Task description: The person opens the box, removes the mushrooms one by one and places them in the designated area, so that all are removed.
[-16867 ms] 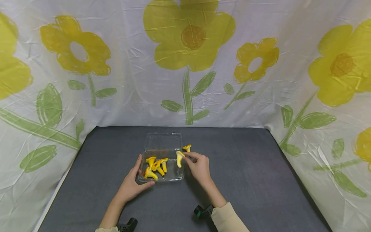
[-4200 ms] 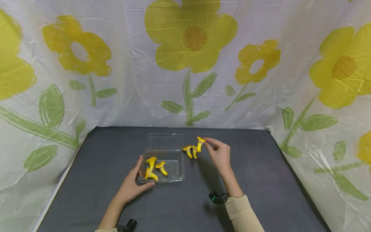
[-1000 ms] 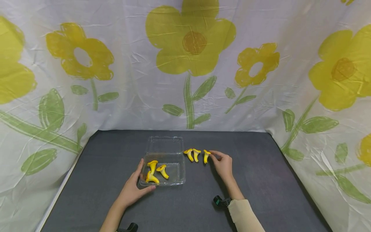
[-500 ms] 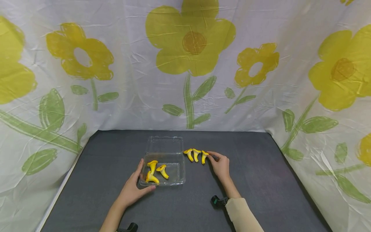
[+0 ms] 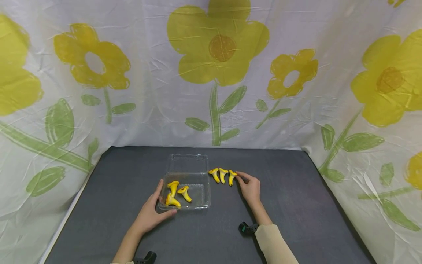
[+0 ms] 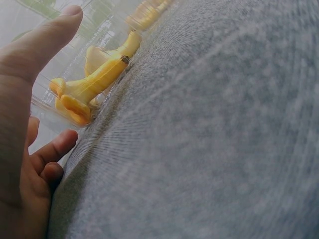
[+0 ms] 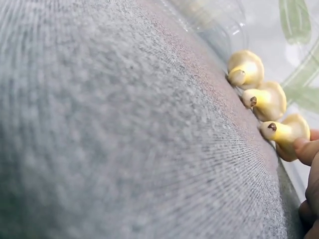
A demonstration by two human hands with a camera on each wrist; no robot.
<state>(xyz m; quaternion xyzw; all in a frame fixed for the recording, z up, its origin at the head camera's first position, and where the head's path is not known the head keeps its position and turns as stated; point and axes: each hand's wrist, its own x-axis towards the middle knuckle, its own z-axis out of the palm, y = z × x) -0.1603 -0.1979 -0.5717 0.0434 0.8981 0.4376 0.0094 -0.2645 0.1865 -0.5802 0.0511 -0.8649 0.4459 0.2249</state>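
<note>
My left hand (image 5: 151,214) holds the front left corner of a clear plastic clamshell container (image 5: 200,202), thumb along the front wall and fingers along the left side. Inside lie three yellow chanterelle mushrooms, one of them a mushroom (image 5: 185,193) nearer the middle. To the container's right, three more stand in a short row on the cloth: a left mushroom (image 5: 215,174), a middle mushroom (image 5: 223,175) and a right mushroom (image 5: 232,178). Thumb and forefinger of my right hand (image 5: 251,190) pinch the cap edge of the right mushroom. In the right wrist view, its dark-tipped stem (image 7: 274,128) faces the camera.
The container's hinged lid (image 5: 188,164) lies back, away from the body. Dark grey cloth (image 5: 296,205) covers the table. A white curtain (image 5: 148,121) with printed yellow flowers hangs around the back and sides.
Two mushrooms have left the container since the oldest frame and joined the one beside it. Over the last second, my right hand has slid the third leftward, close to the row. The left hand stays put.
</note>
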